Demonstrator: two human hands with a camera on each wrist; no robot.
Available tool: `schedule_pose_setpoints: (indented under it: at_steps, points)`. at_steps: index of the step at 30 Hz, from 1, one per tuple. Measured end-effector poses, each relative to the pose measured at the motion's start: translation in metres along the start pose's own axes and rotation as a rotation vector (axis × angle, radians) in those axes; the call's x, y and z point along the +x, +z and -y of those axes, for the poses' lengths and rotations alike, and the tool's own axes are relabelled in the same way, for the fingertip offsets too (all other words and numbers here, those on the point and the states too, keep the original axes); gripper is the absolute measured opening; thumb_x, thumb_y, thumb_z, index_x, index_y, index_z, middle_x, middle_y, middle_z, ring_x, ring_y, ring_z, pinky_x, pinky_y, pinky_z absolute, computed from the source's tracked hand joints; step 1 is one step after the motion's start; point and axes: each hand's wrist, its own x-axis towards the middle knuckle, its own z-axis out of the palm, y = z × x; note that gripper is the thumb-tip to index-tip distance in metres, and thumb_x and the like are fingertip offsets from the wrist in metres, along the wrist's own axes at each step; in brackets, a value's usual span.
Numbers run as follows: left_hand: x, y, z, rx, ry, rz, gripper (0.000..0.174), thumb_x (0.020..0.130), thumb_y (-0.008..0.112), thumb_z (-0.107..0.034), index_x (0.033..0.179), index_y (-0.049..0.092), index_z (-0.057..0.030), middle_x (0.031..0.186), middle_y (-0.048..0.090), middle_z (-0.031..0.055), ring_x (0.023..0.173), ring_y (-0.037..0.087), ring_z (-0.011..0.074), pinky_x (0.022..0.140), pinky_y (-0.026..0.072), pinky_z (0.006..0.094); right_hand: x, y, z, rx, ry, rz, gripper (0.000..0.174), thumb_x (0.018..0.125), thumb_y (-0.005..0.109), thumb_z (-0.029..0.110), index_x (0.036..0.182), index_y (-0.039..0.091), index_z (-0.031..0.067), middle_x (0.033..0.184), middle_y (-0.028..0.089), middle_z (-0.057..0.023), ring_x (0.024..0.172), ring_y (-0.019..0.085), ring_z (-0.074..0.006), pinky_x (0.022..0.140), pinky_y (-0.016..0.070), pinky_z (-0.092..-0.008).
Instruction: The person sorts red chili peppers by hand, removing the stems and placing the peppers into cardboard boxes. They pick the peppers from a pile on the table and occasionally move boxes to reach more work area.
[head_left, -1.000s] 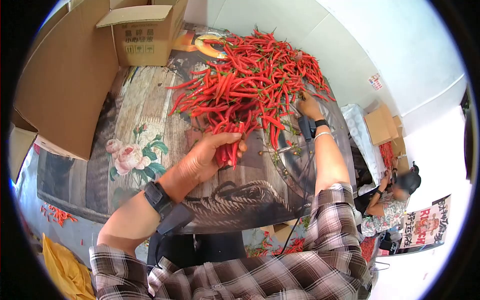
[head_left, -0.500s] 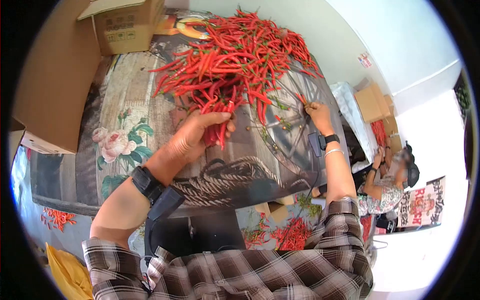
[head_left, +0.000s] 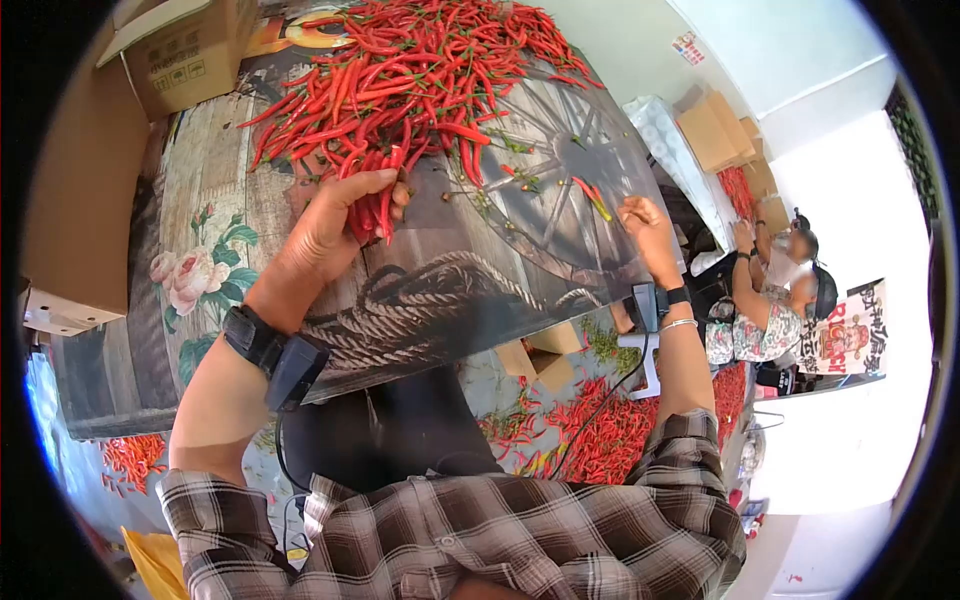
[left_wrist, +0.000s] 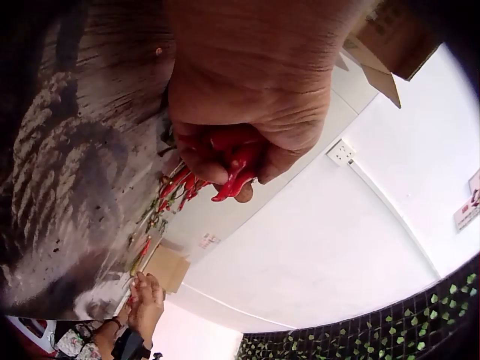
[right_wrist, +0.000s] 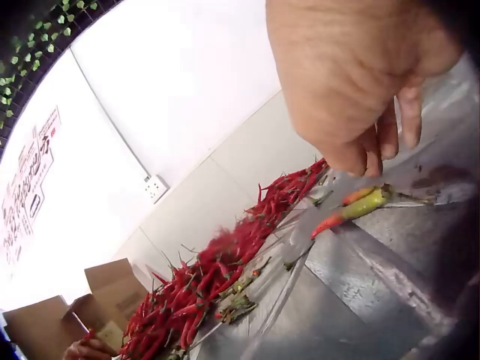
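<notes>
Several red chilies (head_left: pixel 372 212) are gripped in the left hand (head_left: pixel 330 225), their tips poking out below the curled fingers. In the left wrist view, the left hand (left_wrist: pixel 255 90) wraps thumb and fingers round the red chilies (left_wrist: pixel 238 159). A large pile of red chilies (head_left: pixel 430 70) lies just beyond that hand. The right hand (head_left: pixel 652 238) hovers at the table's right side, fingers loosely bent and holding nothing. Beside its fingertips, a part-green, part-red chili (head_left: pixel 594 198) lies on the table; the right wrist view shows this chili (right_wrist: pixel 356 208) below the right hand (right_wrist: pixel 360 82).
Cardboard boxes (head_left: pixel 190 60) stand at the table's back left. Stem scraps (head_left: pixel 490 205) are scattered over the patterned table (head_left: pixel 420 330). On the floor lie more red chilies (head_left: pixel 600 430) and an open small box (head_left: pixel 545 355). Other people (head_left: pixel 770 300) sit at the right.
My right hand has drawn away from the pile's right edge toward the near right and let go of a chili there. The left hand still grips its bunch. The head view has shifted.
</notes>
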Motion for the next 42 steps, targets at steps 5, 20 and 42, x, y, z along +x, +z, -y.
schedule_pose_setpoints:
  at_steps: [5, 20, 42]
  points:
    - [-0.001, 0.003, 0.000, 0.016, -0.002, -0.043, 0.020, 0.085, 0.059, -0.017, 0.099, 0.057, -0.0027, 0.077, 0.060, 0.0037, 0.067, 0.056, 0.0133, 0.063, 0.0455, 0.0247, -0.001, -0.004, 0.017, -0.164, 0.197, 0.026, 0.021, 0.084, 0.061, 0.017, 0.099, 0.064, 0.0046, 0.089, 0.064, -0.0005, 0.081, 0.057, -0.0084, 0.068, 0.0442, -0.0237]
    - [-0.002, 0.007, -0.001, 0.024, 0.004, -0.040, 0.018, 0.087, 0.058, -0.016, 0.096, 0.058, -0.0015, 0.077, 0.060, 0.0043, 0.068, 0.056, 0.0133, 0.062, 0.0450, 0.0243, 0.027, 0.022, 0.003, -0.537, -0.015, 0.171, 0.024, 0.072, 0.067, 0.014, 0.089, 0.064, -0.0031, 0.080, 0.067, -0.0135, 0.075, 0.063, -0.0208, 0.071, 0.0481, -0.0315]
    - [0.003, -0.005, 0.001, 0.098, 0.034, -0.013, 0.017, 0.087, 0.058, -0.015, 0.096, 0.059, -0.0012, 0.080, 0.063, 0.0060, 0.070, 0.059, 0.0144, 0.061, 0.0469, 0.0240, -0.003, -0.018, -0.028, -0.407, 0.069, 0.154, 0.032, 0.077, 0.069, 0.017, 0.104, 0.062, 0.0009, 0.091, 0.065, -0.0083, 0.083, 0.059, -0.0150, 0.075, 0.0457, -0.0294]
